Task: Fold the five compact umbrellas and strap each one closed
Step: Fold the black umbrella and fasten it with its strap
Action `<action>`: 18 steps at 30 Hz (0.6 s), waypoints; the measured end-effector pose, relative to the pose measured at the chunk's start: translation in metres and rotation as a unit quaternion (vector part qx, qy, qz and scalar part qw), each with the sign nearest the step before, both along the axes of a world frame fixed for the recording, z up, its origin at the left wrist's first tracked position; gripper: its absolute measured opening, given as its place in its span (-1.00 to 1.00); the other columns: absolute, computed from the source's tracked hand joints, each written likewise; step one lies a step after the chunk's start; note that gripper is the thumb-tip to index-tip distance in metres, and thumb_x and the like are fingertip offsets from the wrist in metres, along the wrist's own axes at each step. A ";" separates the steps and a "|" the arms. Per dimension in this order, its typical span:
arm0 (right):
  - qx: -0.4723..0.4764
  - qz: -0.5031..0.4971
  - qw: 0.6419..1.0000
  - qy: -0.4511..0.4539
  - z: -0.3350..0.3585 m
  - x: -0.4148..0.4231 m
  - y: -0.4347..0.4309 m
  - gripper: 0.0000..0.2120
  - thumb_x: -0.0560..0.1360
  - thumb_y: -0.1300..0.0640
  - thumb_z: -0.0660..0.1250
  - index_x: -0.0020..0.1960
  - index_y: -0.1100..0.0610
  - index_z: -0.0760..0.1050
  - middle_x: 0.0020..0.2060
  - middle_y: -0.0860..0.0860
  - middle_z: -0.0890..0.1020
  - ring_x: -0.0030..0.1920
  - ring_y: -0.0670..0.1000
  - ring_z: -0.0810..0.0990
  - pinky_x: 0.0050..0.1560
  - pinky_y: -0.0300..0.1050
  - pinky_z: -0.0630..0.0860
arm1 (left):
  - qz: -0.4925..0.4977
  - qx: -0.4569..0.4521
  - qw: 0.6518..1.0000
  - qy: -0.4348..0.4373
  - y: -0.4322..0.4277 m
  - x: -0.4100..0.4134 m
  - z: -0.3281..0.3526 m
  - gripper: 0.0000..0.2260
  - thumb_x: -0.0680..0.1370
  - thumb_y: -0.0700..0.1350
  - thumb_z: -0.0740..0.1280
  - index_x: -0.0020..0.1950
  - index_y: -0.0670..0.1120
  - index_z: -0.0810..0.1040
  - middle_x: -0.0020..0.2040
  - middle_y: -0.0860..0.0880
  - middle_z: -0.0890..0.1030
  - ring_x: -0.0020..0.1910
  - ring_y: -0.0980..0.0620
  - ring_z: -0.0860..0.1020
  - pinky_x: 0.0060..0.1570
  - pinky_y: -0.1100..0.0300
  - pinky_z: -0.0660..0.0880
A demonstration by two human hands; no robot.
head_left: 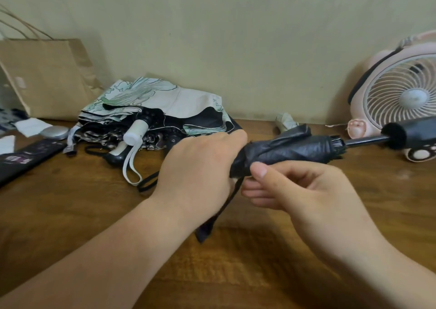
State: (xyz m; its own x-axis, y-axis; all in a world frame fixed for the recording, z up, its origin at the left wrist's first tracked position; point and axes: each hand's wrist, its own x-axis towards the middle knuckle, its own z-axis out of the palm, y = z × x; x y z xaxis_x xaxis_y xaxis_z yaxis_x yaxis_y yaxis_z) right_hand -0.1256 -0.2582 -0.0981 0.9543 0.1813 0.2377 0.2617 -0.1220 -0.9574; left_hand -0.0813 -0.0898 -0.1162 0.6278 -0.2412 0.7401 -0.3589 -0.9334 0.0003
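The black umbrella is held level above the middle of the counter, with its handle pointing toward the right edge. The left hand is wrapped round the canopy's tip end. The right hand pinches the bunched fabric just beside it, thumb on top and fingers curled beneath. The strap hangs loose below the left wrist and is not wound round anything.

The main risk is probably the pleats. They look uneven and puffed near the top, so if either hand slackens to reach for the strap, the fabric would likely spring open and the roll would have to be redone.

A length of bare shaft shows between canopy and handle, which suggests the umbrella may not be fully collapsed. Strapping it this way could leave it closed but long.

The dangling strap could also get trapped under the palm or wound on twisted, so its fastener might miss its mate.

The handle sits close to the pink fan at the back right, and turning the umbrella while rolling could knock it.

The floral umbrella and the others heaped at the back left look unfolded.
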 end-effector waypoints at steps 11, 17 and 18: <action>0.219 -0.006 0.950 0.223 -0.017 0.010 0.011 -0.83 0.44 0.01 0.48 -0.15 0.13 0.72 -0.45 -0.01 0.43 -0.43 -0.07 0.35 -0.27 -0.10 0.26 | 0.027 0.018 0.998 0.048 -0.009 0.002 -0.008 -0.57 0.34 -0.14 0.50 -0.18 0.10 0.22 -0.39 0.11 0.39 -0.42 0.00 0.32 -0.45 0.18 0.02; 0.233 0.005 0.947 0.223 -0.018 0.017 0.003 -0.82 0.51 0.05 0.41 -0.10 0.17 0.67 -0.46 0.03 0.45 -0.44 -0.03 0.32 -0.26 -0.07 0.23 | 0.038 -0.054 0.994 0.082 -0.002 0.003 -0.004 -0.67 0.44 -0.06 0.41 -0.18 0.13 0.23 -0.41 0.14 0.34 -0.44 0.17 0.27 -0.44 0.27 0.06; 0.227 0.012 0.948 0.221 -0.018 0.017 0.003 -0.82 0.49 0.06 0.42 -0.09 0.19 0.64 -0.47 0.03 0.43 -0.45 -0.03 0.30 -0.29 -0.08 0.22 | 0.035 -0.058 0.994 0.089 -0.002 0.002 -0.004 -0.67 0.45 -0.05 0.41 -0.17 0.13 0.22 -0.41 0.15 0.34 -0.44 0.22 0.27 -0.44 0.27 0.07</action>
State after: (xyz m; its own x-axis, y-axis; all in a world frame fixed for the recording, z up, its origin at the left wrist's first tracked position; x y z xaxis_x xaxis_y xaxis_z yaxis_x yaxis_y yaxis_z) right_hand -0.1087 -0.2554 -0.1165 0.9756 0.1797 -0.1263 -0.1807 0.3296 -0.9267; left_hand -0.0793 -0.0916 -0.1199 0.7639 -0.1120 0.6356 -0.2783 -0.9457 0.1679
